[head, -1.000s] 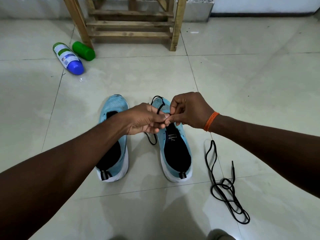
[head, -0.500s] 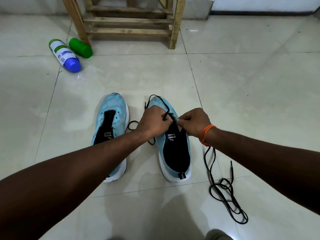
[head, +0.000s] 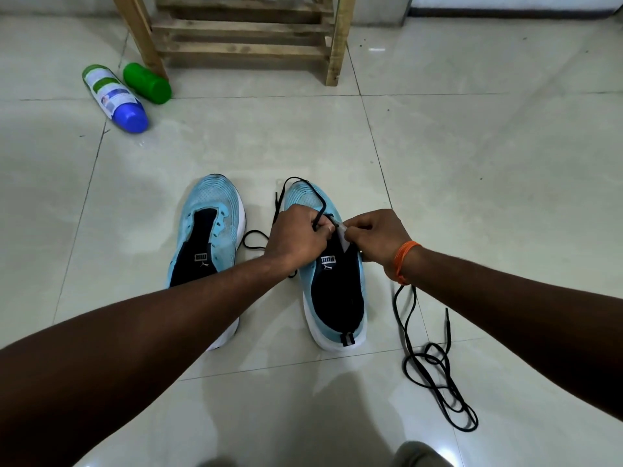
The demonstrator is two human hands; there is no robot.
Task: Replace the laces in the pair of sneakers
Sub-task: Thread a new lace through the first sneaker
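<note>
Two light-blue sneakers stand side by side on the tiled floor, toes pointing away from me. The left sneaker (head: 209, 230) has no lace. Over the right sneaker (head: 337, 298) both hands meet at the eyelets. My left hand (head: 296, 237) pinches a black lace (head: 303, 185) that loops over the toe and trails between the shoes. My right hand (head: 377, 235), with an orange band at the wrist, grips the sneaker's tongue and eyelet edge. A second black lace (head: 435, 375) lies loose in a tangle on the floor to the right.
A white bottle with a blue cap (head: 113, 97) and a green bottle (head: 146, 83) lie on the floor at the far left. A wooden rack (head: 242, 35) stands at the back. My knee (head: 418, 455) shows at the bottom edge.
Both hands came down from above the toe onto the right sneaker's eyelets, carrying the lace. The left sneaker is now uncovered by my left arm.
</note>
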